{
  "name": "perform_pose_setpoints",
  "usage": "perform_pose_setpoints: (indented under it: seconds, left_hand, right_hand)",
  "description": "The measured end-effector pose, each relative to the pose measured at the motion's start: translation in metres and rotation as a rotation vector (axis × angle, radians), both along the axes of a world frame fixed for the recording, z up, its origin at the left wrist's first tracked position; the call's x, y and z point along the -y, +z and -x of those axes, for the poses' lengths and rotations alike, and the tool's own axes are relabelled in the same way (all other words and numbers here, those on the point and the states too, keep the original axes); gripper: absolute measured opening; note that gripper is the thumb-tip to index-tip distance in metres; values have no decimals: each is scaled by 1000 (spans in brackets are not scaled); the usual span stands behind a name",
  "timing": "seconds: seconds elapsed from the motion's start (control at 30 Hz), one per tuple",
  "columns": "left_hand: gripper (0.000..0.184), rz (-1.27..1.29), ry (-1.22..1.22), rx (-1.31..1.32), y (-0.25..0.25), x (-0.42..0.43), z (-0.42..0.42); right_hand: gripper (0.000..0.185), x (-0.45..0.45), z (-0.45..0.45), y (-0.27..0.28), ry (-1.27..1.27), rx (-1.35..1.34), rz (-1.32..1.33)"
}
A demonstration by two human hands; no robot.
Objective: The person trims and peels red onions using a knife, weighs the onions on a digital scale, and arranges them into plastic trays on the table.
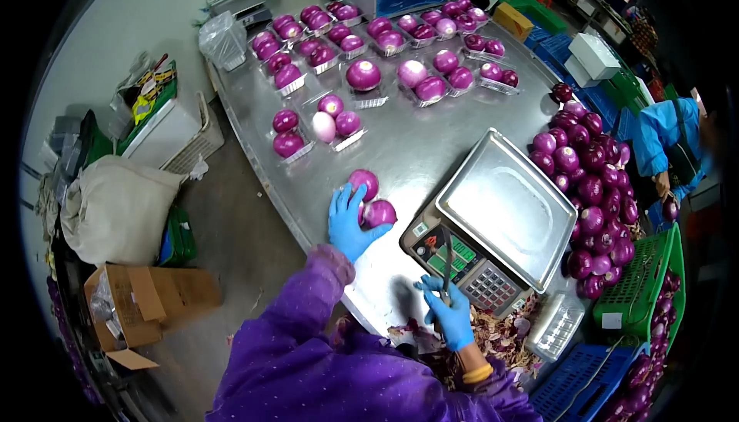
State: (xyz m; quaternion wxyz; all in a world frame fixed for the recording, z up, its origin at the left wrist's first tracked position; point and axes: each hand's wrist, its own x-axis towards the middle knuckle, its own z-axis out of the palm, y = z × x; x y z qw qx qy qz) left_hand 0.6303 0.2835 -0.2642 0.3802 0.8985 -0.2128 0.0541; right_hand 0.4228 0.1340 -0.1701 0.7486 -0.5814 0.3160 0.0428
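My left hand (pixel 351 223), in a blue glove, has its fingers spread over and beside a few loose red onions (pixel 379 213) at the table's near left edge. In my right hand (pixel 449 310), also gloved in blue, is a dark knife (pixel 447 262), its blade pointing up in front of the scale's display. The digital scale (pixel 508 208) has a bare metal platform. Clear trays of red onions (pixel 363 76) stand in rows on the far part of the metal table (pixel 400 130).
A large onion pile (pixel 591 191) lies right of the scale, near a green crate (pixel 635 287) and blue crate (pixel 581 383). Onion peels (pixel 500 337) and clear empty trays (pixel 556 326) lie below the scale. A person in blue (pixel 666 141) stands at the right. A cardboard box (pixel 169 299) is left.
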Motion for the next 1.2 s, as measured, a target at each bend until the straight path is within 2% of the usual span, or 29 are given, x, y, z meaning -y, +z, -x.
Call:
perform_pose_setpoints:
  seconds: [0.1,0.23,0.33,0.4,0.47,0.6,0.63,0.7,0.77,0.8,0.83,0.87,0.93,1.0,1.07,1.1,1.13,1.17,1.2]
  left_hand:
    - [92,27,-25,46,-1,45,-51]
    - [95,-88,-60,-27,-3,111,-98]
    - [92,-55,40,-23,5,155,-125]
    - [97,-86,122,-32,-6,177,-149]
    - [100,-129,209,-50,-5,190,-164]
    - [106,-240,214,-212,15,190,-180]
    - [107,-239,167,-105,-1,186,-186]
    - [101,-219,90,5,14,181,-170]
    - [74,107,-53,280,-2,186,-177]
    - [58,455,-252,164,22,198,-155]
    - [49,621,-373,86,50,211,-119]
    - [45,626,-497,69,88,217,-74]
    - [43,558,-786,-19,117,232,-4]
    - [42,376,-1123,56,139,239,79]
    - [42,258,-1498,-35,117,255,157]
    - [44,220,-1605,58,115,260,194]
    - [48,-34,-1691,23,115,265,228]
    - [51,102,-1631,287,84,270,257]
    - [53,65,-1621,335,69,276,281]
  right_hand:
    - [34,6,32,-4,-121,8,-9]
    - [32,7,61,-3,-267,-17,-93]
    - [30,8,73,1,-350,-57,-89]
    - [28,10,82,2,-402,-78,-36]
    - [29,16,93,2,-447,-98,-22]
    - [30,20,121,-4,-521,-69,-52]
    - [30,18,128,-6,-524,-72,-51]
    - [31,14,139,-6,-544,-86,-52]
    - [32,8,153,-14,-575,-14,-89]
    - [32,5,161,-11,-605,6,-109]
    - [31,4,165,-4,-641,-5,-89]
    - [28,0,175,-12,-708,24,-72]
    - [24,-5,193,-14,-851,58,-77]
    - [20,-5,215,-18,-969,114,11]
    - [19,-7,238,-25,-1131,109,17]
    - [19,-8,249,-24,-1168,97,47]
    - [19,-9,258,-22,-1203,89,48]
    - [19,-12,267,-20,-1232,80,48]
    - [19,-15,277,-20,-1257,70,49]
